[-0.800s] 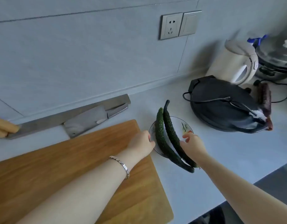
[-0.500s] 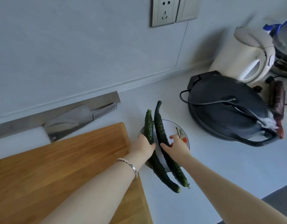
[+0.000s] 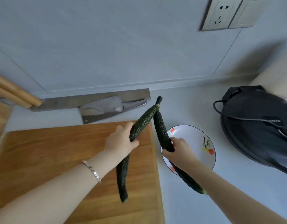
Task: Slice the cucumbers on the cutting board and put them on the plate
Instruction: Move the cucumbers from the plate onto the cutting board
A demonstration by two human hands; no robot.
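Observation:
Two long dark green cucumbers are lifted off the white plate (image 3: 193, 136), which has small red and green marks. My left hand (image 3: 120, 143) grips one cucumber (image 3: 142, 122) around its middle, above the right part of the wooden cutting board (image 3: 58, 151). My right hand (image 3: 178, 151) grips the other cucumber (image 3: 162, 131) over the plate's left rim. The far tips of the two cucumbers cross. A steel cleaver (image 3: 107, 109) lies on the counter just behind the board.
A metal strip (image 3: 91, 98) runs along the wall base behind the cleaver. A black round electric griddle (image 3: 256, 126) with its cord sits right of the plate. Wooden handles (image 3: 13, 92) poke in at the far left. A wall socket (image 3: 220, 13) is above.
Both hands closed on the cucumbers and lifted them off the plate. My left hand carried its cucumber leftward over the board. The camera view also swung to the left.

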